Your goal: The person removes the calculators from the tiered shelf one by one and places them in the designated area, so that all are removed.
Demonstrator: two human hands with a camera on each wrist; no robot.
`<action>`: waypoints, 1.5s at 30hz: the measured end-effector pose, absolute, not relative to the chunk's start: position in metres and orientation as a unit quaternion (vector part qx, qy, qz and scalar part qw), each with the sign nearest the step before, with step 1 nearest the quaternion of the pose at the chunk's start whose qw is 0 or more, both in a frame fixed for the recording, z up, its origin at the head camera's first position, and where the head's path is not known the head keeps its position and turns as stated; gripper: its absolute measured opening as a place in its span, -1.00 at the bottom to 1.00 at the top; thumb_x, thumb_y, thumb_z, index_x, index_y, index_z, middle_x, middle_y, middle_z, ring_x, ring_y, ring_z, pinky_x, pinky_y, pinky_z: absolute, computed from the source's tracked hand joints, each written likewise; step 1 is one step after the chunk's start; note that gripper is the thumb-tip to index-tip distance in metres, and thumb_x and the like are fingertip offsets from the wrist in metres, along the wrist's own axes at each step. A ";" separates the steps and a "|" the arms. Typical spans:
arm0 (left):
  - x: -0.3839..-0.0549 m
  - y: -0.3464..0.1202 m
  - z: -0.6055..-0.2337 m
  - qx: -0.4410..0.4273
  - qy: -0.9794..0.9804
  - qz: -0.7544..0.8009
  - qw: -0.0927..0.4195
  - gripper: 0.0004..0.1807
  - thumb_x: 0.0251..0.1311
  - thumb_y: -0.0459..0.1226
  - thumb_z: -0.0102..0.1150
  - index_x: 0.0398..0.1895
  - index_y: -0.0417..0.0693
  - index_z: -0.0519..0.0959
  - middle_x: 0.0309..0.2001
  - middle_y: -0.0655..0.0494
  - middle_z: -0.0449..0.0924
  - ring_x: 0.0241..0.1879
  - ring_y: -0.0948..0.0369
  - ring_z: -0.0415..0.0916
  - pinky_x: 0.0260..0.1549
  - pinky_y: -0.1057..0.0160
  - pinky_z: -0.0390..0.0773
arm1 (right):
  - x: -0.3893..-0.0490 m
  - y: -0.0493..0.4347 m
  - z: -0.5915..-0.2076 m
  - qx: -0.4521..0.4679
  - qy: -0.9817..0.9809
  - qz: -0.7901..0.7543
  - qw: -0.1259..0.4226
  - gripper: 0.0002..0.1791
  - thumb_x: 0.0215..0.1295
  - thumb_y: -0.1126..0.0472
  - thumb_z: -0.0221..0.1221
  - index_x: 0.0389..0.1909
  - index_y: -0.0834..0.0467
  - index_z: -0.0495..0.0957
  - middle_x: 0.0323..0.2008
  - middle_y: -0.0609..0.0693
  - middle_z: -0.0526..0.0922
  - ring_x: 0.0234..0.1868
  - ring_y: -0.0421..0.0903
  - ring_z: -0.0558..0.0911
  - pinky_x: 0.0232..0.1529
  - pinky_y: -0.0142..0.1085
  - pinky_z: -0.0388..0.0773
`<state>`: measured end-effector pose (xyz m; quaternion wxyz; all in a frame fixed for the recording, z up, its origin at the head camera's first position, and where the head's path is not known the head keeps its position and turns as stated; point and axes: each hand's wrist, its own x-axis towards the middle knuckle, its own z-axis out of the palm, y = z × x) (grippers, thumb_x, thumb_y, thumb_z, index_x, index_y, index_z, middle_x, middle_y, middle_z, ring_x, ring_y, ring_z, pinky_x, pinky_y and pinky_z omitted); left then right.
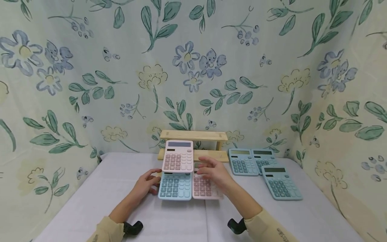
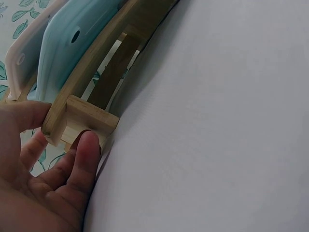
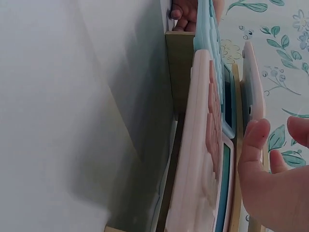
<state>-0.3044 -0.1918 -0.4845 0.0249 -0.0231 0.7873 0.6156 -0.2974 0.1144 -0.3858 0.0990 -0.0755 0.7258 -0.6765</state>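
Note:
A tiered wooden rack (image 1: 193, 135) holds three calculators. The upper pink calculator (image 1: 177, 157) leans on the higher step at the left. Below it a blue calculator (image 1: 174, 189) and a lower pink calculator (image 1: 203, 190) lean side by side. My left hand (image 1: 145, 185) grips the left end of the rack; in the left wrist view, the fingers (image 2: 87, 150) curl at its wooden end block. The right hand (image 1: 216, 173) hovers over the lower pink calculator, partly hiding it. In the right wrist view, its loosely bent fingers (image 3: 253, 140) are close to the upper pink calculator's edge, holding nothing.
Two blue calculators (image 1: 242, 166) (image 1: 263, 158) lie side by side on the white tabletop (image 1: 127, 168) right of the rack. Another blue calculator (image 1: 282, 185) lies nearer, overlapping one of them in the head view. A floral curtain (image 1: 193, 74) surrounds the back and sides.

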 end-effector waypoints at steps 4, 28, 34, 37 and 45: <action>-0.304 -0.191 -0.484 -0.025 0.787 0.616 0.024 -0.54 0.39 -0.14 0.15 0.33 0.10 0.46 -0.17 -0.02 0.65 -0.26 0.13 0.62 -0.39 0.17 0.64 | -0.299 0.107 -0.387 -0.071 0.729 -0.674 0.097 -0.37 0.33 0.31 0.24 0.42 0.11 0.37 0.17 0.27 0.59 -0.03 0.07 0.71 0.06 -0.10 0.64; -0.305 -0.192 -0.486 -0.028 0.790 0.612 0.023 -0.55 0.39 -0.15 0.14 0.33 0.10 0.46 -0.17 -0.02 0.66 -0.27 0.13 0.61 -0.39 0.18 0.63 | -0.307 0.081 -0.394 -0.066 0.726 -0.674 0.119 -0.32 0.26 0.38 0.26 0.40 -0.04 0.41 0.16 0.19 0.53 -0.08 -0.03 0.68 -0.10 -0.24 0.68; -0.305 -0.193 -0.491 -0.035 0.789 0.613 0.024 -0.55 0.38 -0.16 0.15 0.32 0.09 0.47 -0.19 -0.03 0.65 -0.27 0.12 0.62 -0.40 0.18 0.64 | -0.306 0.077 -0.399 -0.072 0.720 -0.680 0.120 -0.31 0.22 0.41 0.27 0.38 -0.02 0.42 0.12 0.18 0.56 -0.11 -0.02 0.70 -0.16 -0.30 0.66; -0.304 -0.192 -0.491 -0.037 0.789 0.613 0.026 -0.55 0.38 -0.17 0.15 0.32 0.10 0.47 -0.19 -0.02 0.65 -0.27 0.12 0.62 -0.39 0.18 0.64 | -0.306 0.076 -0.401 -0.069 0.718 -0.682 0.120 -0.31 0.19 0.41 0.28 0.37 -0.01 0.43 0.09 0.17 0.59 -0.13 -0.02 0.70 -0.18 -0.30 0.66; -0.305 -0.192 -0.487 -0.031 0.790 0.612 0.024 -0.54 0.39 -0.15 0.15 0.33 0.11 0.46 -0.18 -0.03 0.65 -0.27 0.12 0.62 -0.39 0.18 0.64 | -0.308 0.075 -0.400 -0.065 0.718 -0.684 0.111 -0.32 0.20 0.42 0.27 0.37 -0.01 0.44 0.09 0.18 0.58 -0.13 0.00 0.68 -0.20 -0.31 0.65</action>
